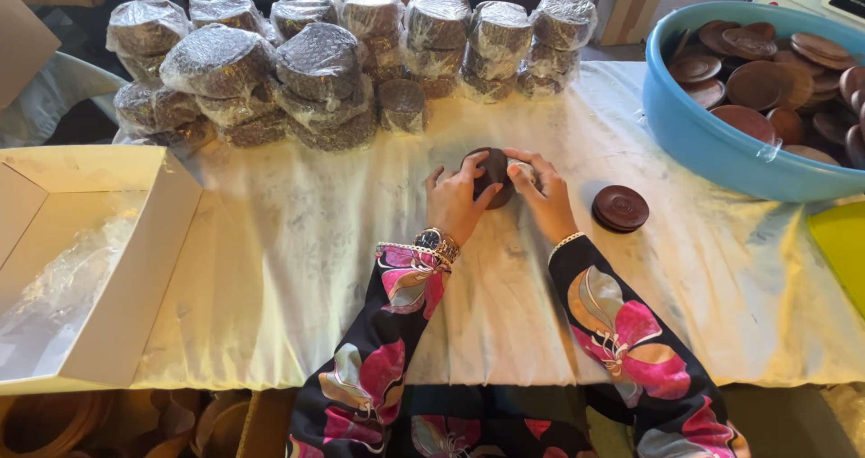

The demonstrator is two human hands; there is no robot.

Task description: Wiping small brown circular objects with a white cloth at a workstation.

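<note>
Both my hands meet at the middle of a white cloth-covered table (315, 269). My left hand (455, 204) and my right hand (543, 197) together grip a small stack of dark brown round discs (493, 172), fingers curled over its top and sides. A thin clear film seems to lie around the stack under my right fingers. One more stack of brown round discs (620, 208) lies flat just to the right of my right hand, apart from it. Both sleeves are black with pink flowers.
Several film-wrapped stacks of dark discs (315, 66) are piled along the table's far side. A blue tub (721, 143) full of loose brown discs stands at the right. An open white cardboard box (117, 269) with clear film sits at the left. A yellow thing (842, 242) shows at the right edge.
</note>
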